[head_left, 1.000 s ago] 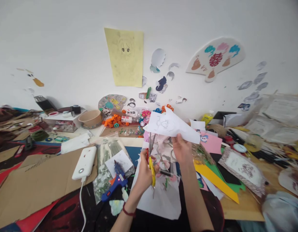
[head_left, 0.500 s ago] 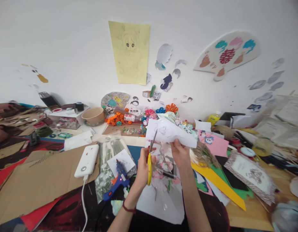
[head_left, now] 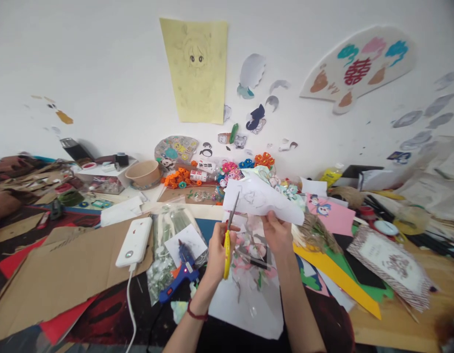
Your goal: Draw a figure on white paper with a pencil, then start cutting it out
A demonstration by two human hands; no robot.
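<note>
Yellow-handled scissors (head_left: 227, 252) are gripped in my left hand (head_left: 216, 250), blades pointing up and away from me. Their blades lie at the left part of a white sheet of paper (head_left: 262, 198) that bears a faint pencil drawing. Fingers and thumb of my right hand (head_left: 277, 233) pinch the lower right edge of this sheet, holding it up above the table. Below both hands, a clear plastic bag (head_left: 251, 304) with pink and green pieces lies over white paper.
Left of my forearm are a blue glue gun (head_left: 183, 274), a white power bank (head_left: 134, 242) with a cable, and flat cardboard (head_left: 65, 274). To the right lie a yellow strip (head_left: 340, 282) and a patterned packet (head_left: 390, 267). Orange flowers (head_left: 179, 177) stand near the wall.
The view has shifted slightly, so the wall and table items sit a little differently in frame. Both hands keep their hold on the scissors and paper, with little visible movement.
</note>
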